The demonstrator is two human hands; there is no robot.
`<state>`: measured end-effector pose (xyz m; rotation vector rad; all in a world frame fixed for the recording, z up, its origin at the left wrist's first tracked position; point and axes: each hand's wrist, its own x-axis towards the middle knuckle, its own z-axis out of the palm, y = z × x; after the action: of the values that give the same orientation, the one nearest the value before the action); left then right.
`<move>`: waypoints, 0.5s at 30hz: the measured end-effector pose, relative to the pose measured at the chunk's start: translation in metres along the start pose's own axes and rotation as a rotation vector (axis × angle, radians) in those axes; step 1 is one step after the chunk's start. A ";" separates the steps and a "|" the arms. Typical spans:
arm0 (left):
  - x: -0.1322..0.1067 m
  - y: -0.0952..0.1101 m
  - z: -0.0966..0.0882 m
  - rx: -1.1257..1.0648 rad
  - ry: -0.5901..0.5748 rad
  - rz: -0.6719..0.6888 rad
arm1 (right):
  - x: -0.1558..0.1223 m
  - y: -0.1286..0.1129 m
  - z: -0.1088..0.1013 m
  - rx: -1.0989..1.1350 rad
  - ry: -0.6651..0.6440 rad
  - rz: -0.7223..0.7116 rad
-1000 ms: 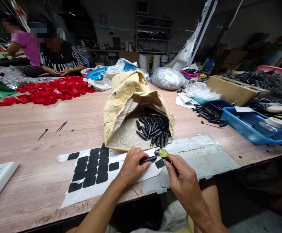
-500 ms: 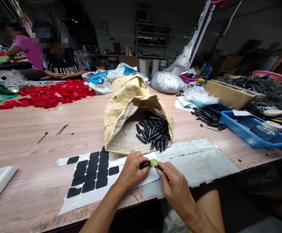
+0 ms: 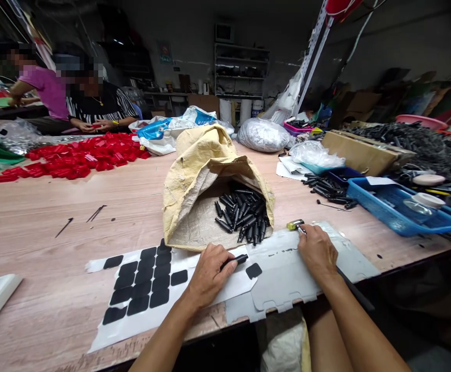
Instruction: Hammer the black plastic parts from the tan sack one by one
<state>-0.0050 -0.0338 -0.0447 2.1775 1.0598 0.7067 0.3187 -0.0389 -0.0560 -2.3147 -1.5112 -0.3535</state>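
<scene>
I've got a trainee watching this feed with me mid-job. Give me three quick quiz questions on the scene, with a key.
1. Which hand holds the tool with the yellow-green end?
2. True or false: the left hand is holding nothing.
3. What lies inside the open mouth of the yellowish sack?
A) red pieces
B) slim black parts
C) a white book

Key:
1. The right hand.
2. False; it holds a black tubular part.
3. B
</scene>
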 end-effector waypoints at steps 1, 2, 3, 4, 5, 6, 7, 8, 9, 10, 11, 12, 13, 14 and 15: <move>0.000 -0.001 0.001 0.001 -0.001 0.000 | -0.001 -0.001 0.004 -0.026 0.028 -0.017; 0.001 -0.002 0.001 0.003 -0.002 -0.001 | -0.003 -0.003 0.006 -0.047 0.055 -0.030; 0.001 -0.003 0.001 0.006 -0.003 -0.002 | -0.005 -0.004 0.007 -0.060 0.075 -0.040; 0.001 -0.002 0.000 0.009 -0.005 -0.004 | -0.006 -0.005 0.007 -0.065 0.086 -0.047; 0.001 0.000 -0.001 0.012 -0.007 -0.004 | -0.007 -0.005 0.007 -0.066 0.091 -0.051; 0.000 0.004 -0.003 0.013 -0.013 -0.001 | -0.007 -0.005 0.006 -0.065 0.092 -0.054; -0.003 0.010 -0.006 0.009 -0.023 0.004 | -0.007 -0.005 0.005 -0.064 0.092 -0.057; -0.007 0.019 -0.009 -0.005 -0.041 0.009 | -0.007 -0.005 0.005 -0.063 0.091 -0.058; -0.013 0.029 -0.013 -0.033 -0.076 0.009 | -0.006 -0.005 0.004 -0.061 0.090 -0.056; -0.021 0.040 -0.015 -0.072 -0.128 -0.002 | -0.006 -0.005 0.004 -0.059 0.090 -0.054; -0.031 0.050 -0.016 -0.119 -0.203 -0.015 | -0.006 -0.005 0.005 -0.059 0.091 -0.051; -0.041 0.058 -0.015 -0.165 -0.297 -0.032 | -0.006 -0.005 0.005 -0.059 0.092 -0.048; -0.052 0.063 -0.011 -0.197 -0.397 -0.049 | -0.006 -0.005 0.005 -0.061 0.095 -0.045; -0.063 0.064 -0.004 -0.208 -0.491 -0.065 | -0.006 -0.005 0.006 -0.063 0.096 -0.044; -0.074 0.062 0.004 -0.191 -0.565 -0.089 | -0.006 -0.005 0.006 -0.065 0.096 -0.044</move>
<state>-0.0112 -0.1265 -0.0179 1.9741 0.7491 0.1224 0.3123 -0.0394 -0.0634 -2.2813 -1.5267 -0.5257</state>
